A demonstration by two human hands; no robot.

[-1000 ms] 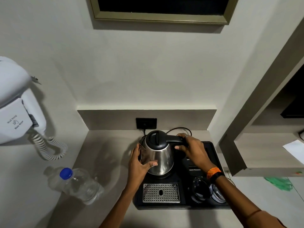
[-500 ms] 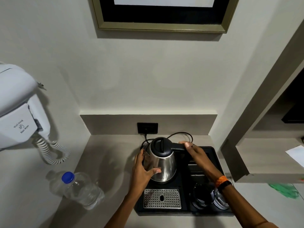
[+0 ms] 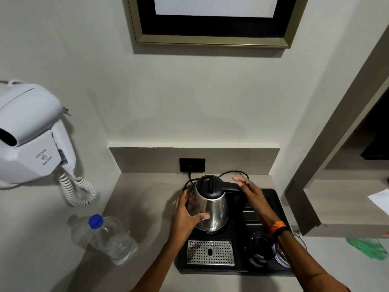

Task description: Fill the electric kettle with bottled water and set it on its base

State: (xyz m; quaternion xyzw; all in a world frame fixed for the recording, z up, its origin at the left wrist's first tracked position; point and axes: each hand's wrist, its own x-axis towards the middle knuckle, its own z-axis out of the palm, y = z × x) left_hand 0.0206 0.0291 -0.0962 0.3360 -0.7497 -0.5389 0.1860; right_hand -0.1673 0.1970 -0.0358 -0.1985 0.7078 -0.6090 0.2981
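Note:
The steel electric kettle [image 3: 212, 209] with a black lid and handle stands upright on its base on the black tray [image 3: 275, 199]. My left hand [image 3: 185, 216] cups the kettle's left side, thumb pressed on the steel. Fingers spread, my right hand [image 3: 250, 192] hovers just right of the black handle and holds nothing. A clear water bottle [image 3: 109, 237] with a blue cap stands on the counter to the left, apart from both hands.
The tray also holds a perforated metal drip plate [image 3: 210, 251] and upturned glasses [image 3: 263, 249]. A black cord runs from the wall socket [image 3: 192, 165] to the base. A wall hair dryer [image 3: 31, 133] hangs at left. A shelf unit [image 3: 336, 203] stands at right.
My right hand has let go of the kettle's handle and opened beside it. The kettle has settled lower onto its base. My left hand stays on the kettle's side.

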